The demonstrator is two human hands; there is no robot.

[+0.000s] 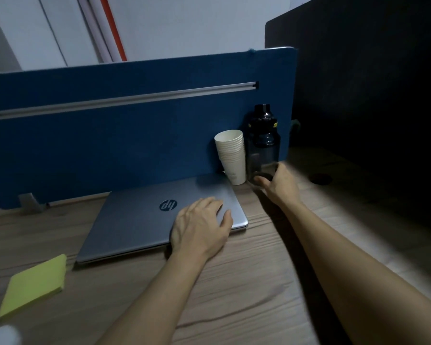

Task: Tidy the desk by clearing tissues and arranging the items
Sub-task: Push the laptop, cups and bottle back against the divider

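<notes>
Dim light, wood-grain desk (pixel 246 282). The right hand (pixel 280 184) reaches to the base of the dark translucent plastic water bottle with a black cap (pixel 263 135), which stands upright against the blue fabric partition (pixel 110 135) at the desk's back right. Thumb and fingers curl round the bottle's lower part; motion blur there, so how firm the grip is cannot be judged.

The left hand (pixel 202 226) lies flat, fingers spread, on the near right corner of the closed silver HP laptop (pixel 139 220), pressing or steadying it, holding nothing.

A stack of white paper cups (pixel 232 155) stands just left of the bottle, touching or nearly so. A yellow sticky-note pad (pixel 35 285) lies at the desk's near left. A white blurred shape (pixel 0 334) at the bottom left corner may be a tissue; cannot tell.

Risks, as I judge them:
- The low grip leaves the tall bottle top-heavy; a quick pull could tip it.
- Dragging the bottle leftward would likely knock the light cup stack over.
- The left palm's weight could slide the laptop.
</notes>
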